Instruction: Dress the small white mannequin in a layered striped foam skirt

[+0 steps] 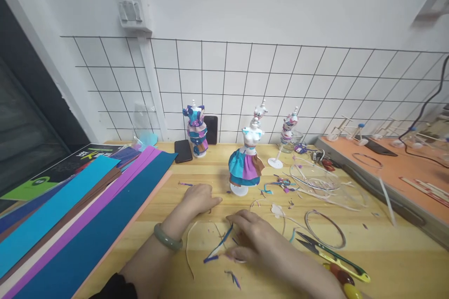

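Note:
My left hand, a green bangle on its wrist, lies on the wooden table, thumb out and fingers curving down; I see nothing held in it. My right hand rests low over the table, thumb and fingers apart. A thin blue strip lies at its fingertips; whether they touch is unclear. Just beyond stands a small white dress form in a gathered skirt of turquoise, purple, brown and blue. Scissor-like snips with yellow-green handles lie beside my right forearm.
Long coloured paper strips cover the left side. Behind are a decorated dress form, another form on a stand, and a black phone. Loose wire rings and scraps lie to the right, near an orange surface.

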`<state>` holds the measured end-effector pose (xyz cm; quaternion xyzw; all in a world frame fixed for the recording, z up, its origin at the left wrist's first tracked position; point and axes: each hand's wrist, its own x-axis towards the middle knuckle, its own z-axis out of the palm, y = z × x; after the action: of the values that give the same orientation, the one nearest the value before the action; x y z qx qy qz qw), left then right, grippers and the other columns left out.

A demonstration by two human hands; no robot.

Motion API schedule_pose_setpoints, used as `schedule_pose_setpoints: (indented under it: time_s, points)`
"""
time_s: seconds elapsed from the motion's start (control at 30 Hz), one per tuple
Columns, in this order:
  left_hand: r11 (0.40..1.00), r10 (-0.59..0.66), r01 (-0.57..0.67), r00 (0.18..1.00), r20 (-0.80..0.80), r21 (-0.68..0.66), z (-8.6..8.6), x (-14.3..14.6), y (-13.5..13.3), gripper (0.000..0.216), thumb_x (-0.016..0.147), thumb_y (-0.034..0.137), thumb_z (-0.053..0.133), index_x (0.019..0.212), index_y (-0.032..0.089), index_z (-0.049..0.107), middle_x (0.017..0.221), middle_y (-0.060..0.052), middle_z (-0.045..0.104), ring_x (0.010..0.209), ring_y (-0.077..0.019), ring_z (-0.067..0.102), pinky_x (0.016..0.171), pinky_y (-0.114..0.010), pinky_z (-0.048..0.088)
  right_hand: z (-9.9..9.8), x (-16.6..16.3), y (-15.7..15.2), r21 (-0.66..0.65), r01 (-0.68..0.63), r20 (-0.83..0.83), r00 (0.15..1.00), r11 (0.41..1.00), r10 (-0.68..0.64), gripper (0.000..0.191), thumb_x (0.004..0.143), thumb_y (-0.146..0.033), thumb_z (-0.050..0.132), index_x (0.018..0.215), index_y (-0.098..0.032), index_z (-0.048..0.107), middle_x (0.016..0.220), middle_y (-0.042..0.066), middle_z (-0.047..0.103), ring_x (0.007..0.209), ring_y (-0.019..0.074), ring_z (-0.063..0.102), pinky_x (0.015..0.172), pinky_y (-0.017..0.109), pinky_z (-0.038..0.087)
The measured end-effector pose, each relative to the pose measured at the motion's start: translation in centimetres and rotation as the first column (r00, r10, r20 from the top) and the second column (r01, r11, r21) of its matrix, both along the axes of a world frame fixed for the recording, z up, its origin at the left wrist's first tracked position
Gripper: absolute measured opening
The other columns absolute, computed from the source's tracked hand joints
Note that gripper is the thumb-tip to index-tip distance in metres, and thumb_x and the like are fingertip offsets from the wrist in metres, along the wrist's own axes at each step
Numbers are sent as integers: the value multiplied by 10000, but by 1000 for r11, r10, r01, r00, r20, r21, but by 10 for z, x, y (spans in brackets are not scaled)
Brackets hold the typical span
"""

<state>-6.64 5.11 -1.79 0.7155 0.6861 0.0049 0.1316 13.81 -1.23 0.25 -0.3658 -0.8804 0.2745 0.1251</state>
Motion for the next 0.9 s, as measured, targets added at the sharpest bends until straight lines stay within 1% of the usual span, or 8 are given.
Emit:
schedule_pose_setpoints:
  time_s: [0.07, 0.17, 0.3, 0.4, 0.47, 0.63, 0.77, 0.9]
  points:
    - [1000, 2, -2, 1000, -1, -1, 2, 1, -1, 400, 718, 560, 433, 760, 202, 608, 849, -96, 689, 838, -284, 627, 632, -321, 419, -5, -9, -3, 63, -49, 31, 998, 997, 47, 414, 723, -340, 662, 1104, -220, 554, 1014, 57, 553, 916, 203, 531, 814, 289, 424]
    - [1000, 4, -4, 1000, -1, -8, 4, 2, -1, 389, 722, 550, 433, 766, 204, 605, 842, -94, 690, 831, -280, 627, 624, -317, 415, -16, -22, -7, 186, -115, 121, 988, 976, 93, 133, 808, -183, 541, 924, -197, 604, 922, 46, 574, 846, 175, 535, 765, 265, 411]
    - [1000, 6, -6, 1000, 2, -15, 5, 3, -1, 380, 721, 544, 437, 751, 202, 600, 822, -96, 690, 810, -278, 630, 597, -307, 405, -25, -27, -3, 294, -207, 228, 963, 933, 142, 166, 788, -38, 474, 796, -155, 591, 808, 38, 596, 734, 146, 543, 701, 235, 395]
    - [1000, 3, -3, 1000, 7, -15, 5, 2, -1, 384, 724, 551, 433, 749, 204, 596, 817, -94, 690, 801, -275, 630, 585, -302, 398, -18, -17, 12, 378, -218, 288, 951, 900, 110, 173, 767, -26, 481, 728, -154, 592, 747, 30, 606, 679, 139, 549, 666, 231, 384]
    - [1000, -1, 2, 1000, 11, -14, 5, 2, -1, 386, 728, 554, 428, 746, 207, 595, 820, -92, 691, 800, -271, 630, 583, -299, 395, -8, -1, 29, 415, -143, 319, 948, 899, 3, 204, 752, -5, 466, 682, -149, 593, 707, 32, 606, 636, 131, 550, 619, 224, 372]
    - [1000, -2, 2, 1000, 14, -18, 6, 2, -1, 374, 726, 545, 431, 734, 206, 587, 808, -92, 689, 795, -271, 630, 563, -292, 381, 10, 65, 89, 512, 80, 277, 927, 855, -253, 254, 760, -22, 424, 715, -144, 642, 749, 74, 615, 688, 155, 575, 638, 240, 369]
    - [1000, -5, 5, 1000, 17, -16, 9, 3, -1, 359, 730, 529, 426, 711, 204, 579, 814, -96, 688, 801, -272, 627, 557, -293, 374, 10, 113, 131, 579, 251, 241, 856, 776, -457, 274, 763, -47, 410, 717, -128, 668, 762, 106, 626, 682, 178, 584, 635, 254, 376]
    - [1000, -6, 6, 1000, 17, -19, 11, 4, -2, 355, 730, 525, 427, 707, 205, 578, 816, -96, 687, 802, -270, 626, 563, -294, 376, 5, 138, 146, 624, 357, 202, 786, 696, -584, 277, 741, -23, 394, 709, -102, 658, 771, 133, 637, 680, 196, 591, 634, 267, 386]
